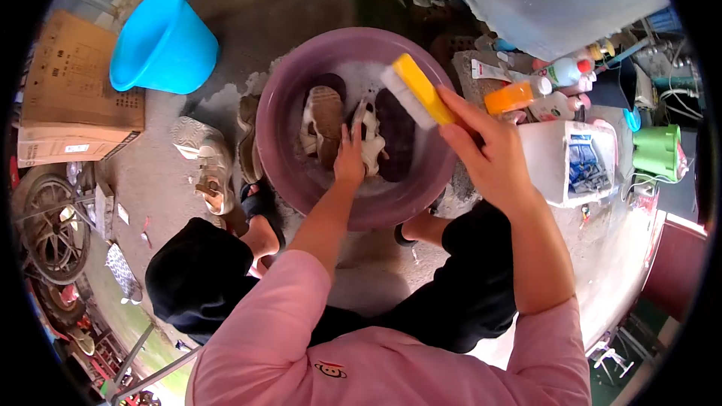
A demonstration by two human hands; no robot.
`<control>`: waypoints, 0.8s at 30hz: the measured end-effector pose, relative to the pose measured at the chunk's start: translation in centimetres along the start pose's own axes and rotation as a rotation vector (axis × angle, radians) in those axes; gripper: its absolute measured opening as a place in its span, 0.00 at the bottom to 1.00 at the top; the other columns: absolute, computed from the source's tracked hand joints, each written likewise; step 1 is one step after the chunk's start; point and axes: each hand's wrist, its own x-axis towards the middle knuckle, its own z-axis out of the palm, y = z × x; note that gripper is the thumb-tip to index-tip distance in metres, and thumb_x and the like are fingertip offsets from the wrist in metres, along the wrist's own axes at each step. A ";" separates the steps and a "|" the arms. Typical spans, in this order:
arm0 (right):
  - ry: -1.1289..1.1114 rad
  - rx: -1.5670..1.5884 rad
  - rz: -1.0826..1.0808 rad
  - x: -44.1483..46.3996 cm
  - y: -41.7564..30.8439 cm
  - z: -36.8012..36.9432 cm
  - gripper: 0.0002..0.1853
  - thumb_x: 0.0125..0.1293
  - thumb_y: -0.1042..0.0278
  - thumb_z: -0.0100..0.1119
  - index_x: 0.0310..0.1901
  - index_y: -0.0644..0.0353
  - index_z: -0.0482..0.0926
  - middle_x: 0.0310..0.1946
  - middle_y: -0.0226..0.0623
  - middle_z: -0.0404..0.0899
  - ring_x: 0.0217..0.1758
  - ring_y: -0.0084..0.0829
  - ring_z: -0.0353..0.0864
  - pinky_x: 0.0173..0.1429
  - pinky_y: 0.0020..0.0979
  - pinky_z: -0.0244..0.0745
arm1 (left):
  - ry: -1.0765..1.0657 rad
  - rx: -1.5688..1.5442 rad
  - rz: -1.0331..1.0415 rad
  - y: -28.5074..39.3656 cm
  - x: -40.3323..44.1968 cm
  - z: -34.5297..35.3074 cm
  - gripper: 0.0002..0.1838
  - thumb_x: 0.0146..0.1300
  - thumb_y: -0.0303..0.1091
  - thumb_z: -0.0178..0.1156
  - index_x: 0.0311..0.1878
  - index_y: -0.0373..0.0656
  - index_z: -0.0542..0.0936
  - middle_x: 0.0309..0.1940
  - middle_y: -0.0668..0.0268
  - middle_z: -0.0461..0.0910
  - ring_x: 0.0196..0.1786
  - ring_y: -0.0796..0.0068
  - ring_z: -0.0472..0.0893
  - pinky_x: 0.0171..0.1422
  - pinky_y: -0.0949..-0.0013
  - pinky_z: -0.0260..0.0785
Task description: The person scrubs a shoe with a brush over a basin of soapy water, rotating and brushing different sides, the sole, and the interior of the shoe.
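A purple basin [272,146] with soapy water stands on the ground before me. In it lie a shoe with its brown sole turned up [326,116], a white strappy shoe [371,143] and dark slipper-like pieces [396,146]. My left hand [350,159] reaches into the basin, fingers stretched out between the brown-soled shoe and the white one, touching them. Above the basin's right side, my right hand [481,143] grips a yellow scrub brush [423,89]. Its white bristles point down and left, apart from the shoes.
Left of the basin are a pale sneaker [214,169], a blue bucket [199,56] and a cardboard box [75,98]. On the right stand an orange bottle [511,96], other bottles, a white container [538,162] with blue packets and a green bucket [656,152].
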 end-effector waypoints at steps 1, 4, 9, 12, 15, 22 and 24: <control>-0.012 -0.016 0.028 0.2 0.1 -0.3 0.20 0.56 0.70 0.58 0.52 0.61 0.71 0.32 0.47 0.78 0.28 0.37 0.78 0.34 0.27 0.71 | -0.011 0.034 -0.032 -0.2 0.4 1.3 0.45 0.53 0.16 0.48 0.68 0.59 0.38 0.68 0.60 0.43 0.60 0.55 0.64 0.54 0.62 0.68; -0.015 -0.042 0.110 0.2 0.9 -1.2 0.22 0.55 0.73 0.58 0.54 0.61 0.70 0.29 0.42 0.78 0.26 0.26 0.75 0.32 0.23 0.69 | -0.099 0.227 -0.012 -0.3 0.9 2.9 0.46 0.53 0.16 0.49 0.68 0.61 0.38 0.69 0.63 0.40 0.64 0.60 0.58 0.57 0.60 0.65; -0.053 -0.071 0.242 0.3 0.6 -2.5 0.23 0.55 0.75 0.57 0.55 0.65 0.69 0.27 0.33 0.76 0.26 0.15 0.68 0.31 0.18 0.66 | -0.241 0.475 0.088 -1.0 3.2 6.8 0.30 0.60 0.24 0.45 0.66 0.45 0.52 0.68 0.54 0.41 0.66 0.53 0.53 0.63 0.55 0.57; -0.076 -0.069 0.236 0.2 0.0 -2.7 0.23 0.55 0.73 0.58 0.54 0.67 0.69 0.27 0.35 0.77 0.26 0.16 0.69 0.32 0.18 0.66 | -0.436 0.006 -0.024 -4.1 7.7 10.6 0.26 0.60 0.28 0.44 0.64 0.44 0.58 0.66 0.49 0.45 0.66 0.52 0.53 0.60 0.51 0.59; -0.042 -0.073 0.214 0.1 0.5 -3.0 0.23 0.55 0.72 0.58 0.54 0.67 0.69 0.27 0.36 0.77 0.26 0.17 0.71 0.33 0.18 0.66 | -0.168 0.069 0.257 -4.2 6.8 6.7 0.23 0.57 0.31 0.47 0.57 0.37 0.64 0.61 0.42 0.54 0.64 0.47 0.54 0.64 0.50 0.50; -0.029 -0.041 0.197 0.4 0.5 -3.0 0.23 0.56 0.73 0.59 0.54 0.67 0.69 0.28 0.37 0.77 0.27 0.17 0.72 0.33 0.18 0.67 | -0.104 0.280 0.149 -1.5 7.4 7.1 0.32 0.48 0.22 0.51 0.60 0.49 0.62 0.63 0.46 0.53 0.64 0.43 0.53 0.66 0.52 0.46; -0.002 0.020 0.161 0.6 0.5 -3.0 0.23 0.56 0.72 0.59 0.54 0.67 0.69 0.28 0.36 0.77 0.28 0.17 0.72 0.33 0.18 0.67 | 0.005 -0.048 0.168 -0.7 5.8 4.1 0.35 0.46 0.19 0.51 0.62 0.48 0.60 0.62 0.48 0.55 0.63 0.44 0.55 0.66 0.55 0.49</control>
